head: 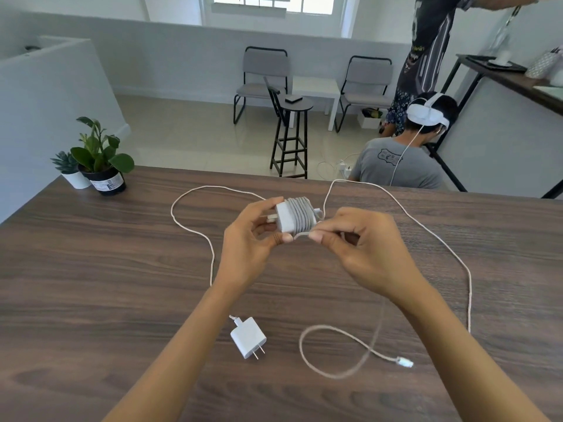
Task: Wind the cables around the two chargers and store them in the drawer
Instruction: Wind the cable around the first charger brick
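Coils on the first charger (294,217), gripped by the left hand (249,242) above mid-table, could spring loose if the right hand (362,248), pinching the cable (426,229), slackens. Second charger (248,338) lies near the front edge.

No readable text anywhere in the frame. The black plant pot (107,181) at the table's far left carries a white label with printed lines, too small and blurred to make out. The grey T-shirt (396,166) on the seated person beyond the table has a dark badge-shaped print on the back, lettering illegible. The dark patterned garment (426,53) on the standing person shows some yellowish script, also unreadable.
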### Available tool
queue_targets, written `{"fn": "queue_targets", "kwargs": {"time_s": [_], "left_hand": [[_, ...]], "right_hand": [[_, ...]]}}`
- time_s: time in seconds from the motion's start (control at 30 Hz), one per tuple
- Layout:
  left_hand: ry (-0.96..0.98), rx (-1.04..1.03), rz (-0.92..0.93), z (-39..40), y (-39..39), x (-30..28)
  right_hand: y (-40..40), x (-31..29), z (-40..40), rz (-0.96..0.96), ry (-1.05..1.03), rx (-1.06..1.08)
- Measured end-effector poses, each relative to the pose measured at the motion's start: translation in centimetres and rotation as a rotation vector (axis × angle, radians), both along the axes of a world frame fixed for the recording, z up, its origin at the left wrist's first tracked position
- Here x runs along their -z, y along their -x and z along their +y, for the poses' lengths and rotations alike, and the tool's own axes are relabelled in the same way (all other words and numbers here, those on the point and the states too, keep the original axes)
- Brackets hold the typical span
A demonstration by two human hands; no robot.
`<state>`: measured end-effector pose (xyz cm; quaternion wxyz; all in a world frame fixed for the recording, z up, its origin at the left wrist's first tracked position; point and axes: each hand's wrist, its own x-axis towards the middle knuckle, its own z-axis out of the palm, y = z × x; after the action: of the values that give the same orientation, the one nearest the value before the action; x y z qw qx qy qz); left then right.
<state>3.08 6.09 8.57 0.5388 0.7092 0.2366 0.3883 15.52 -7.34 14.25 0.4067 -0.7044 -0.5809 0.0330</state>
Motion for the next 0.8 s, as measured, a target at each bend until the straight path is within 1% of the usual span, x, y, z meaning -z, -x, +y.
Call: {"fn": "queue_targets", "kwargs": {"time_s": [0.13, 0.3, 0.37, 0.5, 0.7, 0.8], "left_hand": [[-0.047, 0.056, 0.034, -1.2, 0.0, 0.6], [-0.055, 0.124, 0.046, -2.7, 0.1, 0.9], [-0.011, 0.144, 0.045, -2.9, 0.2, 1.0], [0.143, 0.201, 0.026, -3.2, 0.8, 0.9], [0.198, 0.283, 0.0, -4.8, 1.7, 0.4], [0.219, 0.32, -0.042, -5.5, 2.1, -0.1]], "right_hand": [[-0.9, -0.7, 0.7, -0.025, -0.025, 0.036], [-1.8, -0.5, 1.8, 0.028, -0.063, 0.102], [-2.3, -0.4, 2.0, 0.06, -0.053, 0.112], [-3.3, -0.2, 2.4, 0.092, -0.031, 0.115], [-4.7, 0.9, 2.8, 0.141, -0.077, 0.134], [-5.4, 1.9, 2.9, 0.169, -0.053, 0.123]]}}
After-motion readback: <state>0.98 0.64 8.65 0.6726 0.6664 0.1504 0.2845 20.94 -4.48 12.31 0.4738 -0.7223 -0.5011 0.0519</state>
